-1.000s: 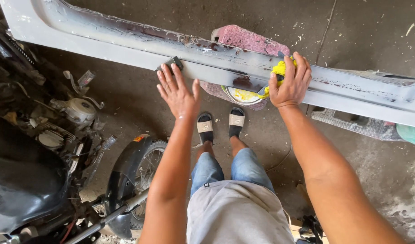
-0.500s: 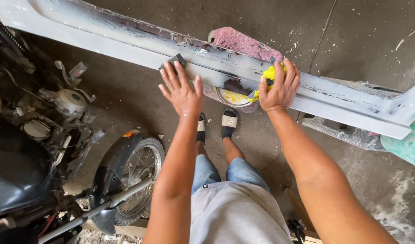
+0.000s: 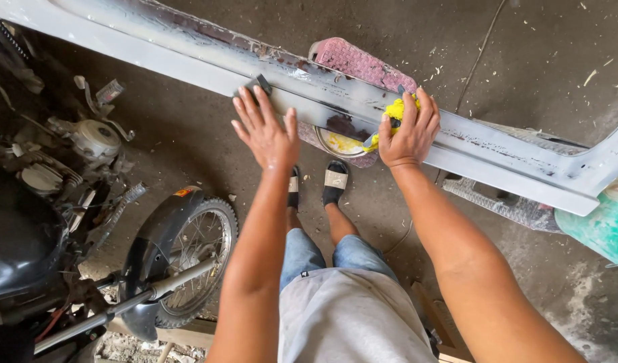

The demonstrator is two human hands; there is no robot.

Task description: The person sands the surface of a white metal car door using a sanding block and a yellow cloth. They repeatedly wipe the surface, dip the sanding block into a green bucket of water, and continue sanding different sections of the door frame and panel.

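Fingers of the right hand (image 3: 410, 138) curl around a yellow rag (image 3: 394, 111) on the long grey primed metal panel (image 3: 188, 57); left hand (image 3: 265, 131) fingers splayed flat, holding nothing, beside a small dark sanding block (image 3: 258, 85).

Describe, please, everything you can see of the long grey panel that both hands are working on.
The long grey panel runs slantwise across the view from upper left to lower right, where it ends in a stepped, upturned section. It looks like sheet metal in dull grey primer, with dark, rust-brown scuffed patches along its ridged upper face. The left hand lies flat with fingers spread on its near edge, over a small dark block. The right hand presses a yellow cloth onto it. A pinkish padded seat shows from underneath.
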